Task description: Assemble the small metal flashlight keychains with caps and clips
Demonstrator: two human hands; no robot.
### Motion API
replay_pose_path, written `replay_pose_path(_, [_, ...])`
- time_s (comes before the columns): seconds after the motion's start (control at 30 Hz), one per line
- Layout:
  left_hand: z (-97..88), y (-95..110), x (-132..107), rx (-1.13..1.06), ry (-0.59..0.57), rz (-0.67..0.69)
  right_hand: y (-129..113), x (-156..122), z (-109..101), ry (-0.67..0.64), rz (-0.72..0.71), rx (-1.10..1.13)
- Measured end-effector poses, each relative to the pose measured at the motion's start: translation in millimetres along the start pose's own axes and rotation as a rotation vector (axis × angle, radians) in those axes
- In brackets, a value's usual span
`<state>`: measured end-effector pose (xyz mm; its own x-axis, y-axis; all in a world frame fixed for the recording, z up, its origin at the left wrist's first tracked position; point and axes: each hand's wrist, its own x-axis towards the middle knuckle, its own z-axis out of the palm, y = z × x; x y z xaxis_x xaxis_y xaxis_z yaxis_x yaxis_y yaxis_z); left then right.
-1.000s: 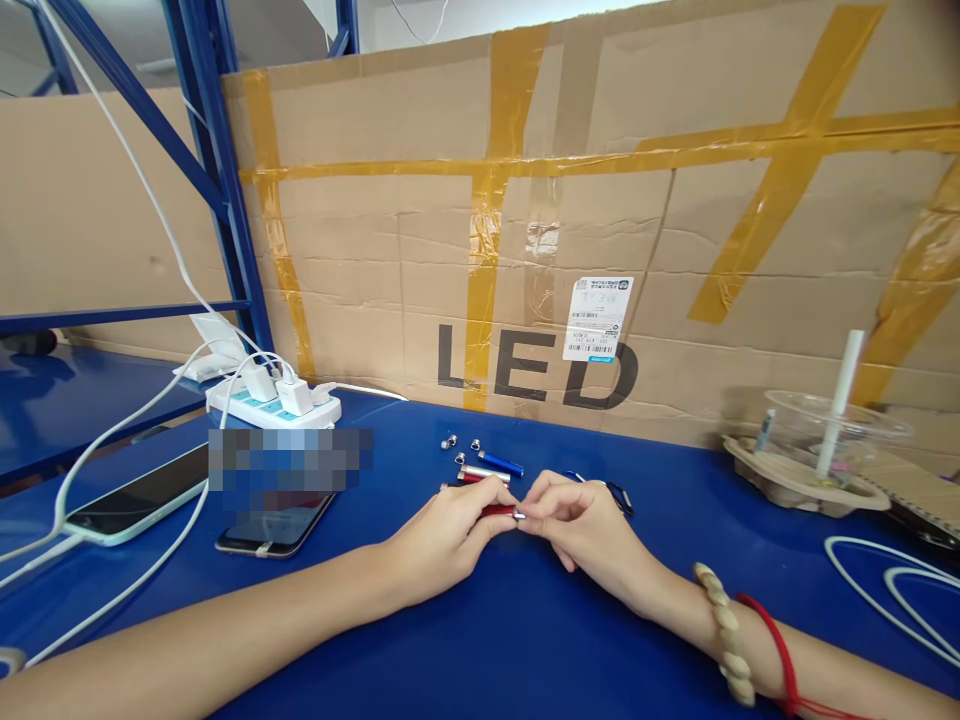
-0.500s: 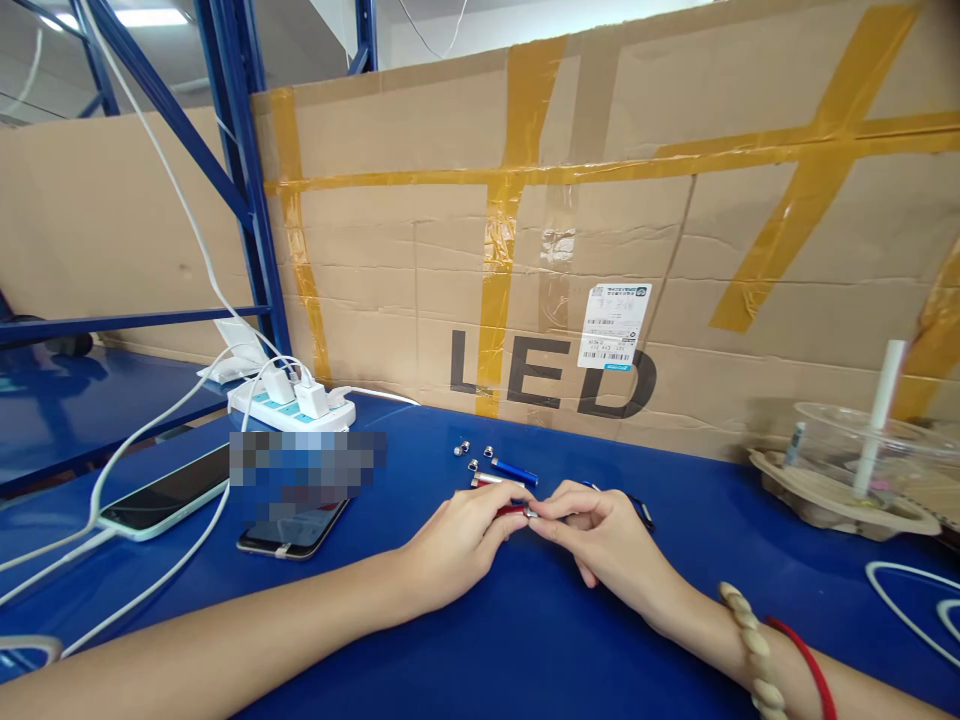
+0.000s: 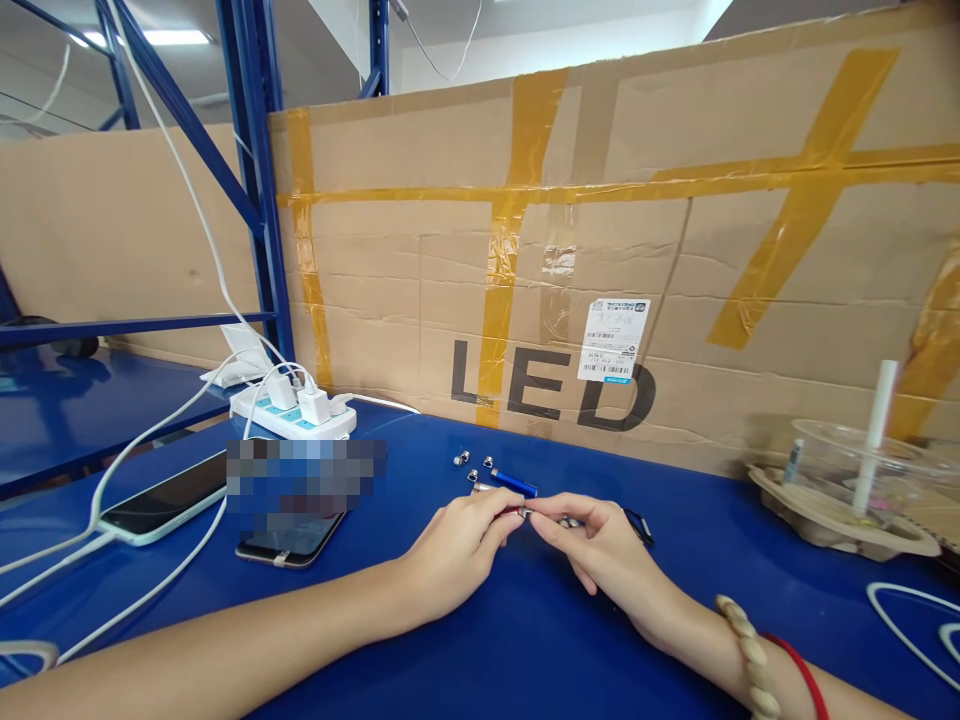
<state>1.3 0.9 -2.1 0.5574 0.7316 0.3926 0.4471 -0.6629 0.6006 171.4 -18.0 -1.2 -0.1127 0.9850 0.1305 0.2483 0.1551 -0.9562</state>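
Observation:
In the middle of the table, my left hand (image 3: 455, 550) is closed around a slim red tube (image 3: 514, 511), most of it hidden by the fingers. Thumb and fingertips of my right hand (image 3: 592, 545) pinch the tube's small silver end (image 3: 524, 513). Several small round silver pieces (image 3: 570, 522) show between the right thumb and fingers; I cannot tell whether they are held or lie behind. Just beyond the hands lies a blue tube (image 3: 514, 483). A silver-ended tube (image 3: 480, 487) is partly covered by my left hand. Small silver caps (image 3: 462, 459) rest farther back.
Two phones, one with a pale case (image 3: 165, 500) and one dark (image 3: 289, 540), lie at left beside a white power strip (image 3: 330, 424) with cables. A large cardboard box (image 3: 420, 300) stands behind. At right, a cardboard tray (image 3: 825, 520) holds a clear plastic container. A dark cord (image 3: 640, 527) lies past my right hand.
The view has tilted slightly upward. My right fingers have shifted a little on the tube's end, and small round silver pieces now show between them. The left hand keeps its hold.

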Motion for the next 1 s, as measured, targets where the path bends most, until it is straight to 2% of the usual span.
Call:
replay_pose_path(0.2, [-0.3,-4.0,1.0,0.008,-0.013,0.006,-0.1,1.9,-2.2,-0.029,0.078,0.099])
replay_pose_path(0.47, [0.6,-5.4,0.1,-0.034,0.008,0.018,2.5,4.7,-2.8,-0.033,0.106,0.083])
replay_pose_path(0.7, [-1.7,0.1,-0.4,0.029,-0.012,-0.049,5.3,4.2,0.1,0.005,0.012,-0.012])
replay_pose_path(0.87, [-2.5,-1.5,-0.7,-0.029,-0.050,-0.056,6.4,1.2,1.4,0.051,-0.059,-0.120])
replay_pose_path(1.0, [-2.8,-2.0,-0.9,-0.051,-0.050,-0.042,5.0,0.1,0.8,0.132,-0.212,-0.171])
